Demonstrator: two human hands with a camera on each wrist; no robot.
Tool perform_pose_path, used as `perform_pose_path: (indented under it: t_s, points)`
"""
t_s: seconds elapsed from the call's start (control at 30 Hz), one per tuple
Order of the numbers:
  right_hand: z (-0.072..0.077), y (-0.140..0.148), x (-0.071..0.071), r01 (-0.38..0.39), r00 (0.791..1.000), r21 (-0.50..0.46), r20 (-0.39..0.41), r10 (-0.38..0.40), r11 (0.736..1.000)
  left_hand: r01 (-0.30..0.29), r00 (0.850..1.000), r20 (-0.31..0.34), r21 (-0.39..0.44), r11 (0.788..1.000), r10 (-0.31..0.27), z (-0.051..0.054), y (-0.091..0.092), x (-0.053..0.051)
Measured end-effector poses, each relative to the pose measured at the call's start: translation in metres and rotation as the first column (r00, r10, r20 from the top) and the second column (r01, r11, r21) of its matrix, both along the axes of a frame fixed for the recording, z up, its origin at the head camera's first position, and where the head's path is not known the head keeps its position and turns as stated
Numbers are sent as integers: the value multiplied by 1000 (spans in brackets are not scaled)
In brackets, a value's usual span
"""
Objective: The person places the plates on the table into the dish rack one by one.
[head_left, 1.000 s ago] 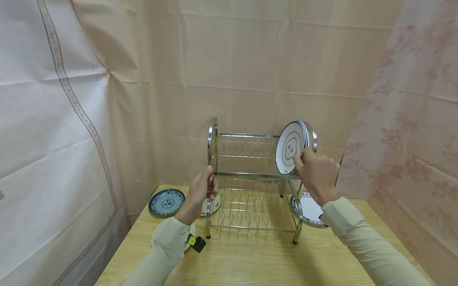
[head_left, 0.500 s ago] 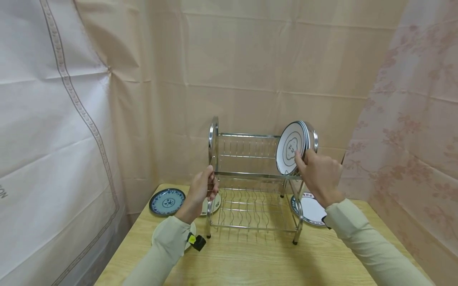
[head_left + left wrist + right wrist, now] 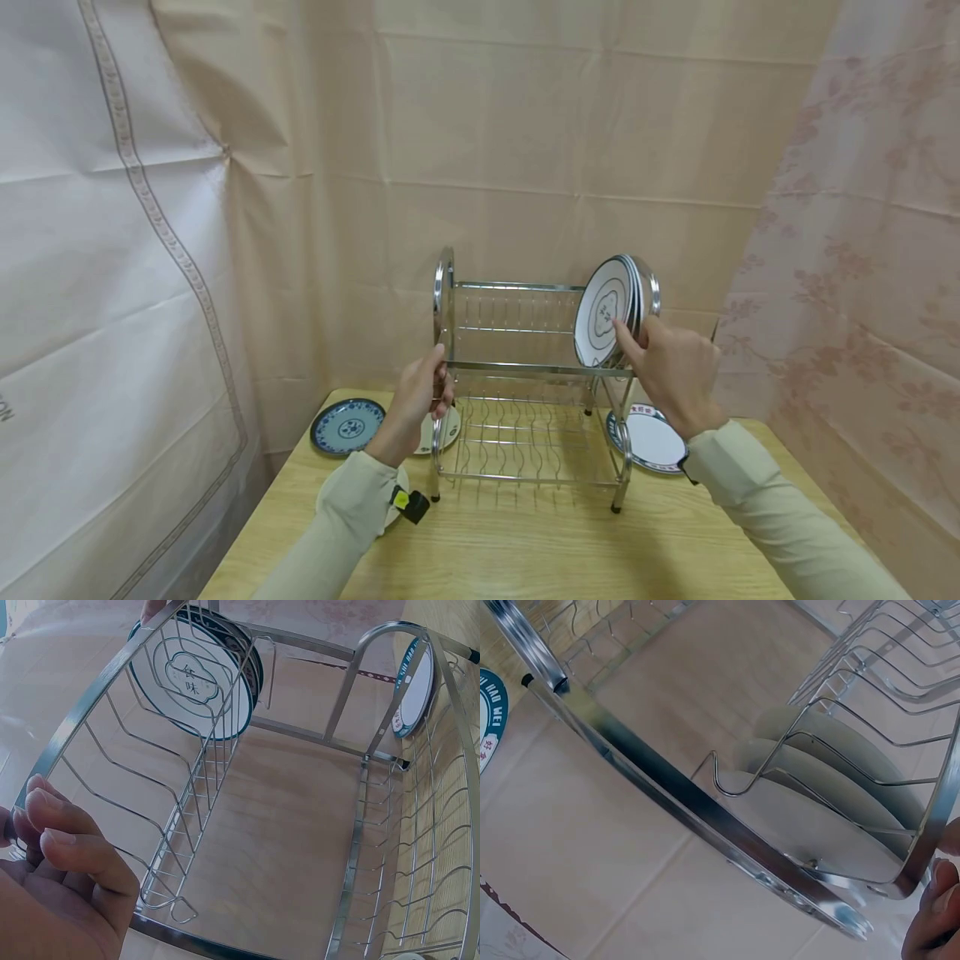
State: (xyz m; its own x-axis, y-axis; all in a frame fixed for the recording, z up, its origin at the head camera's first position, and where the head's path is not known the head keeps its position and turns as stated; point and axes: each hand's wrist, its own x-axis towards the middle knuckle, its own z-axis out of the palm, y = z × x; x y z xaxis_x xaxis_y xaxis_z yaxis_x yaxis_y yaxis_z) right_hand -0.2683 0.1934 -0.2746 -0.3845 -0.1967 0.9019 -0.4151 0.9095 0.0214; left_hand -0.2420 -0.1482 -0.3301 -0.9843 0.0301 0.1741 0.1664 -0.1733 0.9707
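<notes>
A two-tier metal dish rack stands on the wooden table. Several white plates with dark rims lean upright together at the right end of its upper tier; they also show in the left wrist view. My left hand grips the upper tier's front rail at the left corner, fingers curled round it. My right hand is at the rail's right end, in front of the plates, with its thumb extended; in the right wrist view its curled fingers hold the rail beside the plates' undersides.
A blue patterned plate lies on the table at left. Two pale plates lie partly behind my left hand and sleeve. A white plate with a patterned rim lies right of the rack. Curtain-like cloth hangs behind.
My right hand has shifted slightly right and down at the rack's corner. The upright plates look a little more spread at their edges. My left hand keeps its place on the rail.
</notes>
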Motion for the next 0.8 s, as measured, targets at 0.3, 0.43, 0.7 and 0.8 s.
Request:
perform_pose_path:
  t_s: [0.3, 0.43, 0.7, 0.8]
  points:
    - [1, 6, 6, -8, 999, -33, 50, 9, 999, 4, 1000, -12, -7, 1000, -4, 1, 0, 1]
    - [1, 10, 9, 5, 996, -60, 88, 0, 998, 13, 1000, -23, -7, 1000, -13, 0, -1, 2]
    - [-1, 21, 10, 27, 999, -104, 37, -23, 994, 23, 999, -31, -13, 1000, -23, -2, -2, 1]
    - [-3, 26, 10, 33, 999, -122, 37, -29, 992, 26, 999, -33, -15, 1000, -26, -2, -2, 1]
